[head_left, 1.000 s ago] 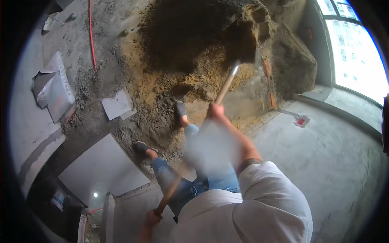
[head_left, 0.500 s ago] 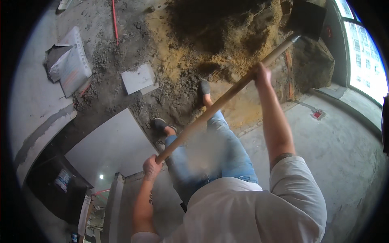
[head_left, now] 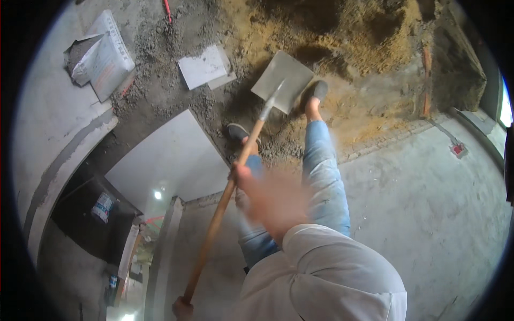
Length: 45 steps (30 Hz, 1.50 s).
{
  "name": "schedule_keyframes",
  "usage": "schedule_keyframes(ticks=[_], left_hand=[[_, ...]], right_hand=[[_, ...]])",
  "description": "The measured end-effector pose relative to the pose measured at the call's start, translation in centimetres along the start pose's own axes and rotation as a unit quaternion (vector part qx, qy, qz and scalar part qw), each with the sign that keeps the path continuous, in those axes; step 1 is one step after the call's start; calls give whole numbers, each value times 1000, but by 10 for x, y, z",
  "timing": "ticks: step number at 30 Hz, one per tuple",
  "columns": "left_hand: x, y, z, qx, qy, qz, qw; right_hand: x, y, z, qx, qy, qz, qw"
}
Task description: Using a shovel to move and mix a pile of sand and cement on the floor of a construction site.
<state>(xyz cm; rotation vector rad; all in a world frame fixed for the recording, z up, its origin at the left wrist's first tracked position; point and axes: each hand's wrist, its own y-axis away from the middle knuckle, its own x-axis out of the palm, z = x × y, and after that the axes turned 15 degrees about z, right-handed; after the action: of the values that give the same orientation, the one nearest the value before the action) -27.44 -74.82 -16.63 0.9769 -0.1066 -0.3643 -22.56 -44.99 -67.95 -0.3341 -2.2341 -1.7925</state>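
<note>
Here our left hand (head_left: 182, 308) is wrapped round the shovel (head_left: 216, 224) near its end, our right hand (head_left: 243, 182), blurred, curled mid-shaft. We'd grip firmly, keeping the blade (head_left: 284, 77) ahead clear of our shoe (head_left: 320, 90). Leftward, a white board (head_left: 166, 158); beyond, an opened sack (head_left: 112, 61).

A torn white bag (head_left: 112, 63) lay at the upper left, its ragged opening turned leftward. A short length of red pipe (head_left: 167, 10) showed at the top edge. To the bag's right, a white square tile (head_left: 201, 67) overlapped a smaller grey piece (head_left: 223, 81); below them, apart, lay a large pale board (head_left: 168, 152) with a bright glint. A red-centred recess (head_left: 458, 150) marked the grey concrete floor (head_left: 423, 208), near a sliver of window (head_left: 505, 107) at far right.
</note>
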Motion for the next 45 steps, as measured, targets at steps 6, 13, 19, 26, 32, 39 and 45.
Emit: schedule_keyframes(ticks=[6,13,19,26,32,39,45], left_hand=[[-68,-12,-56,1,-95,-25,995],[-59,-24,-258,101,-57,-116,986],[47,-37,-286,136,-43,43,989],[57,-62,-360,314,76,101,941],[-66,-122,-475,419,173,425,784],[-101,-136,-460,560,65,-4,826],[-36,-165,-358,394,26,-79,915]], right_hand=[[-8,-21,84,52,-112,11,992],[-63,-27,286,-34,-37,-30,998],[-198,3,312,-196,54,-124,971],[-197,97,433,-247,252,-237,905],[-125,204,567,-400,279,-306,818],[-88,240,537,-423,340,-360,759],[-125,152,410,-428,77,-185,881]])
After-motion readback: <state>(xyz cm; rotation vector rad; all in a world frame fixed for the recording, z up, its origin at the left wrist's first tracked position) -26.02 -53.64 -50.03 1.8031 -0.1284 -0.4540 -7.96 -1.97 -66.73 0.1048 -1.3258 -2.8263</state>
